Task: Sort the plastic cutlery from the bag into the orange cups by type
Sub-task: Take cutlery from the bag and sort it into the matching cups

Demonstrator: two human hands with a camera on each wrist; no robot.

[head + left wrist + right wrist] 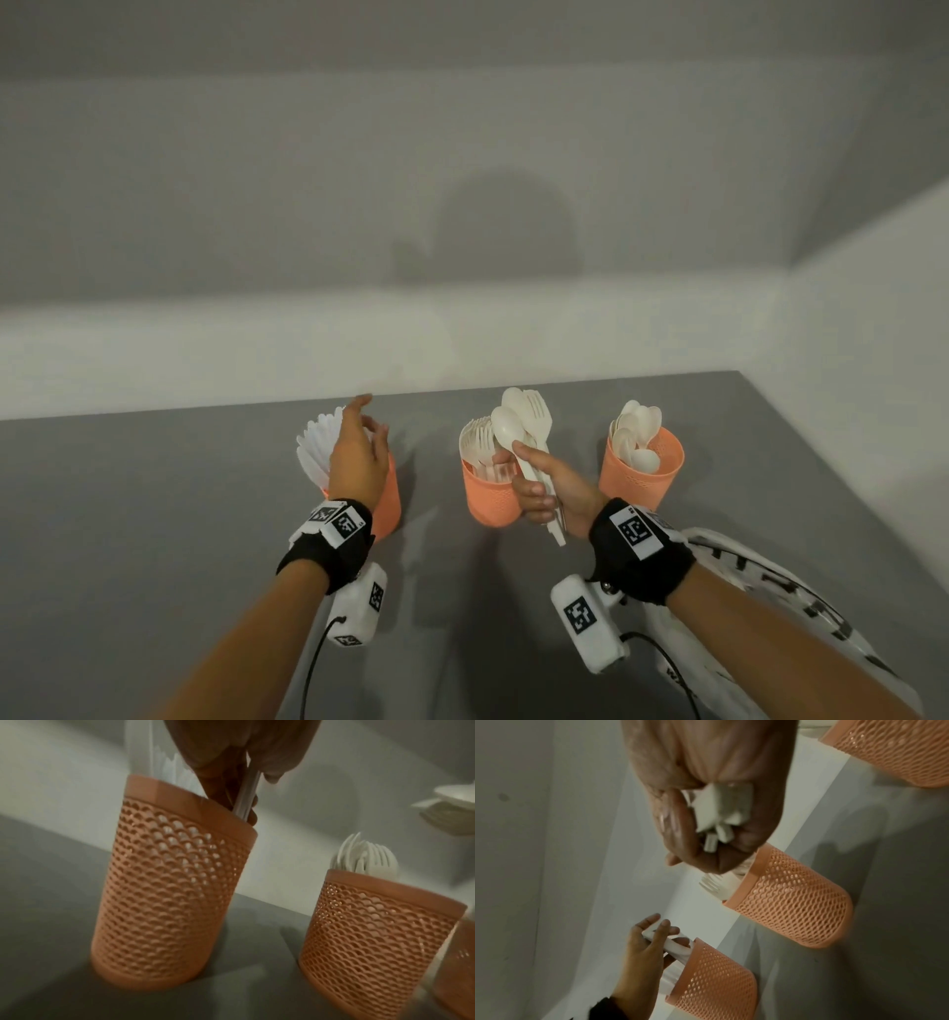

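The right hand grips a bunch of white spoons and forks before the middle orange mesh cup. The left hand pinches a white knife at the left cup.

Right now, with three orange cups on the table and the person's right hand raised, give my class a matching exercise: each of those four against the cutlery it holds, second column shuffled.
Column one:
1. left cup
2. middle cup
3. right cup
4. right hand

Column two:
a. spoons
b. mixed bundle of spoons and forks
c. knives
d. forks

Pairs: 1-c, 2-d, 3-a, 4-b.

Extra note: the left hand pinches a knife at the left cup.
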